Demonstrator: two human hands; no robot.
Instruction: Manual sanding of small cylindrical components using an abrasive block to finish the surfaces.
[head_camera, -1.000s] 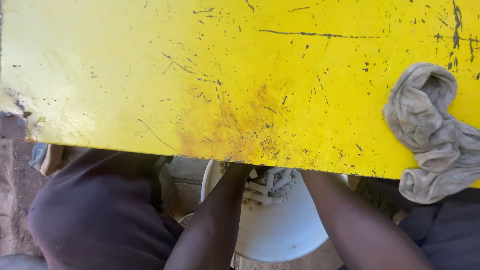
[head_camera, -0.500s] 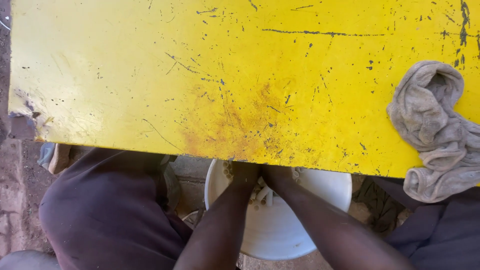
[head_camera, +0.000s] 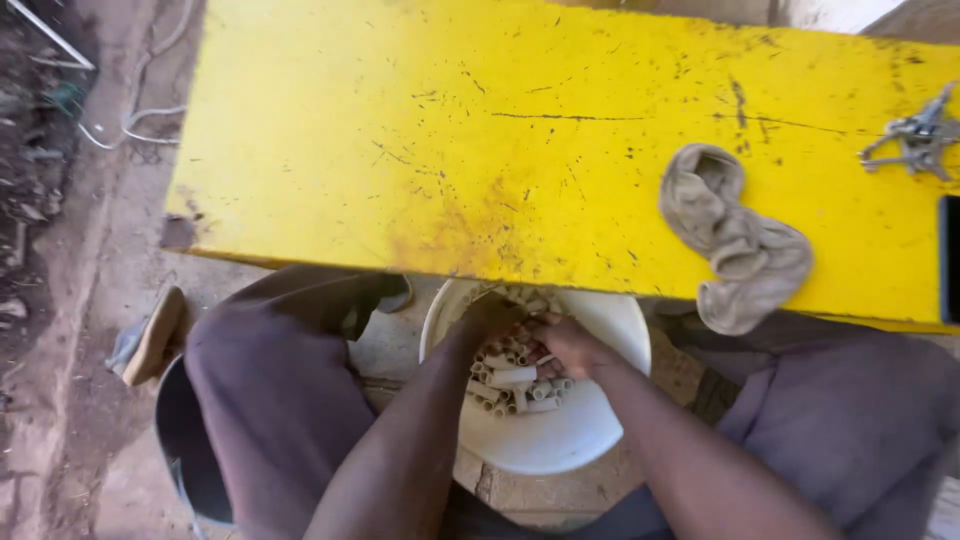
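- Reaching down into the white bucket (head_camera: 560, 440) between my knees, I have both hands among the short pale tube pieces (head_camera: 510, 378) piled in it; the bucket sits on the ground just under the near edge of the yellow table (head_camera: 400, 150).
- My left hand (head_camera: 490, 318) is buried in the pile right under the table edge, and I cannot tell whether it is closed on anything.
- My right hand (head_camera: 568, 345) curls over the pieces, fingers bent; I judge it has a loose hold on a few.
- Risk, as I judge it: lifting a hand straight up could knock my knuckles on the table edge, since the bucket is partly beneath it.
- A loose fistful could shed pieces onto the dirt beside the bucket.
- The table is scratched, scuffed yellow, stained near its near edge.
- A crumpled beige rag (head_camera: 735, 235) lies on it, right of the bucket, hanging over the edge.
- Metal bits (head_camera: 915, 135) rest further right.
- Bare dirt ground lies around the table, with a sandal (head_camera: 150, 335) left of the bucket.
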